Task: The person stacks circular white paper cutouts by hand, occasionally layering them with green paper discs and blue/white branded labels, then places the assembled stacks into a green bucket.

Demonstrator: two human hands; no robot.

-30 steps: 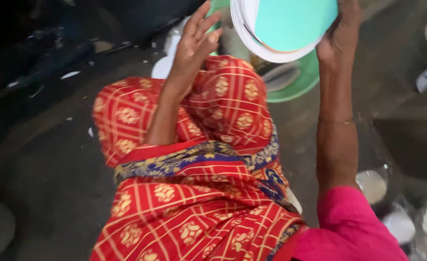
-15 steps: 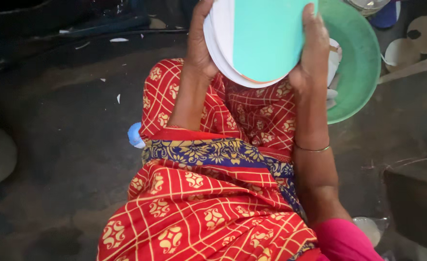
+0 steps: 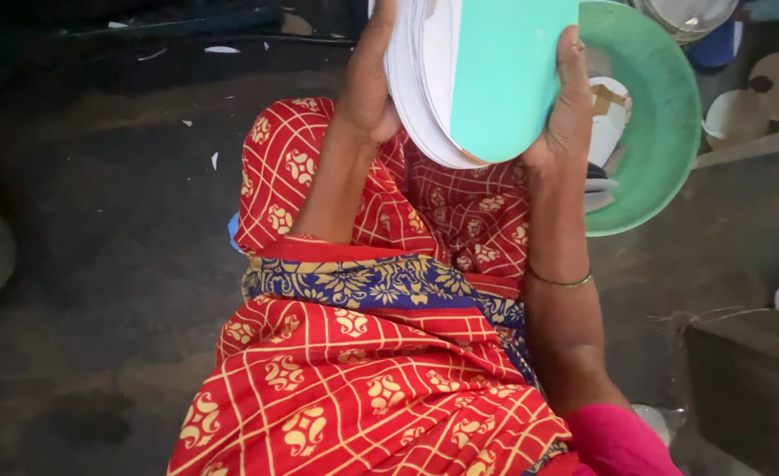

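Observation:
Both hands hold a thick stack of round paper discs [image 3: 478,79], white at the edges with a turquoise face on top, up in front of me above my knees. My left hand [image 3: 367,88] grips the stack's left edge. My right hand [image 3: 566,110] clasps its right edge, thumb on the turquoise face, a thin bangle on the wrist. The top of the stack runs out of view. A red, gold-patterned garment with a blue border [image 3: 363,353] covers my lap.
A green plastic basin [image 3: 663,150] with paper scraps inside sits on the dark floor to the right. Round discs [image 3: 760,97] and a shiny metal dish [image 3: 689,13] lie beyond it. A dark box edge [image 3: 751,379] stands at the lower right.
The stack of discs has come lower and nearer to me, and both hands have closed tighter on its edges. The view has tilted down toward my lap.

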